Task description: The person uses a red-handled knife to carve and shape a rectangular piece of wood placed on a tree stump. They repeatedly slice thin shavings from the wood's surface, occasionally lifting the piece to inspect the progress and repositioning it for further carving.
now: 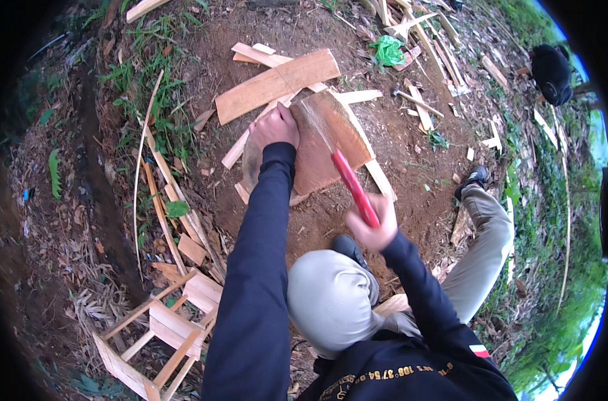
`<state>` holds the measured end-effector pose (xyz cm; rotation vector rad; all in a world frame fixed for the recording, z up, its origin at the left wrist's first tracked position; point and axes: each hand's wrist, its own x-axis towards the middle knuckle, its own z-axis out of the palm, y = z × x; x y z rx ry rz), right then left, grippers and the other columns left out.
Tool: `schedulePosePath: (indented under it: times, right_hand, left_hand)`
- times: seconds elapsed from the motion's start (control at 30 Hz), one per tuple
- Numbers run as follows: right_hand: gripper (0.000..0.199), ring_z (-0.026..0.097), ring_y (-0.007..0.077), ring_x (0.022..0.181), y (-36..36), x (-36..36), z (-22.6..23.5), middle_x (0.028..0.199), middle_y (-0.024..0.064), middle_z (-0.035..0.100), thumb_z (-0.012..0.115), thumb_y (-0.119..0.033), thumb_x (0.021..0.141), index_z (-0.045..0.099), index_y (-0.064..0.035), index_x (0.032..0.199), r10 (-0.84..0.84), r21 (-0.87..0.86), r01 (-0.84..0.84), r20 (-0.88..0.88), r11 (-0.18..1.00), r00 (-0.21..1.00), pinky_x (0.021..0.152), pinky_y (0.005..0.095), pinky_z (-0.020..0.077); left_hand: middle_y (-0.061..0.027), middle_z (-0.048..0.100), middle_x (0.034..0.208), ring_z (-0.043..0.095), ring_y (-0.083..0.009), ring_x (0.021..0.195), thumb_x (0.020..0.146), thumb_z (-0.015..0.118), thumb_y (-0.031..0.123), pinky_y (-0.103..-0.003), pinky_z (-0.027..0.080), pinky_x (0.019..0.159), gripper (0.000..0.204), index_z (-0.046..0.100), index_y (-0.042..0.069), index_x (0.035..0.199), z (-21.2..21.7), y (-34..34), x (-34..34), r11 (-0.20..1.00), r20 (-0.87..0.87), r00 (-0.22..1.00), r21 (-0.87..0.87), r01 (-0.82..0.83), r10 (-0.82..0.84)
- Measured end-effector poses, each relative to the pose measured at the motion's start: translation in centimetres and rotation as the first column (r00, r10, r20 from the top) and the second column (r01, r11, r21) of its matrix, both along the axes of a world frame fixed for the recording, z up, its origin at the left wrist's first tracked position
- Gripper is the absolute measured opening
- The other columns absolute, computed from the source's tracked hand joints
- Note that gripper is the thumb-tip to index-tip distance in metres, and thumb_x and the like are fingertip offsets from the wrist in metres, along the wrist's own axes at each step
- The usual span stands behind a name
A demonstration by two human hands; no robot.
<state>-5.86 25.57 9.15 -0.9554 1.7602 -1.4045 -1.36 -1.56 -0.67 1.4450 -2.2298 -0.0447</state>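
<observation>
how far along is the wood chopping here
Done: cut boards and strips lie on the dirt. In hand: the left hand steadies a reddish plank on a block, and the right hand holds a red-handled blade on it. Left: that plank looks whole, unsplit.

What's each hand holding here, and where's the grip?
The right hand grips a red-handled chopping tool at the lower end of its handle. The left hand holds the reddish wood slab by its upper left edge.

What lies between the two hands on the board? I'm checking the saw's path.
In the head view, the saw blade and its red handle span from left hand to right hand, over the reddish board.
</observation>
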Motion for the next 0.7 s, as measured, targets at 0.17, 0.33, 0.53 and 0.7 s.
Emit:
schedulePosePath:
  times: [0.17, 0.33, 0.53, 0.7]
  right_hand:
    - [0.02, 0.047, 0.0096, 0.04, 7.3, 2.0, 4.7, 0.047, 0.0031, 0.044, 0.063, -0.002, 0.073, 0.049, -0.0053, 0.059, 0.097, 0.102, -0.093, -0.029, 0.99, 0.995, 0.043, 0.0286, 0.038]
    - [0.021, 0.04, 0.0084, 0.042, 2.0, 0.5, 2.3, 0.048, 0.0012, 0.042, 0.064, -0.002, 0.075, 0.048, -0.0053, 0.062, 0.054, 0.066, -0.051, -0.052, 0.997, 0.997, 0.043, 0.0295, 0.034]
    - [0.02, 0.04, 0.0055, 0.044, 5.6, 1.8, 3.8, 0.05, -0.001, 0.044, 0.063, -0.001, 0.076, 0.05, -0.0043, 0.062, 0.052, 0.062, -0.051, -0.017, 0.997, 0.999, 0.044, 0.0267, 0.0338]
    - [0.028, 0.04, 0.0047, 0.046, 3.1, 1.3, 3.8, 0.05, -0.0011, 0.042, 0.062, -0.001, 0.078, 0.043, -0.0072, 0.058, 0.031, 0.123, -0.031, 0.002, 0.992, 1.0, 0.044, 0.0257, 0.0318]
  left_hand:
    - [-0.0186, 0.069, 0.073, 0.068, -0.0338, 0.068, 0.097, 0.044, 0.034, -0.044, 0.048, 0.077, 0.045, 0.074, 0.008, 0.075, -0.1, -0.4, 1.7, 1.0, -0.017, 1.0, -0.008, -0.012, 0.011]
    - [-0.0182, 0.07, 0.073, 0.068, -0.0325, 0.068, 0.098, 0.044, 0.035, -0.042, 0.048, 0.078, 0.047, 0.074, 0.008, 0.073, 0.3, -0.4, 1.0, 1.0, -0.031, 0.999, -0.007, -0.016, 0.016]
    - [-0.0175, 0.07, 0.072, 0.067, -0.0344, 0.068, 0.097, 0.044, 0.034, -0.044, 0.046, 0.078, 0.047, 0.073, 0.008, 0.072, 0.0, -0.7, 2.2, 0.998, 0.048, 0.998, 0.028, -0.05, 0.048]
    - [-0.0175, 0.07, 0.073, 0.067, -0.0348, 0.068, 0.096, 0.045, 0.034, -0.045, 0.045, 0.08, 0.046, 0.073, 0.008, 0.071, 0.2, -0.3, 1.2, 1.0, -0.031, 0.999, 0.023, -0.011, 0.011]
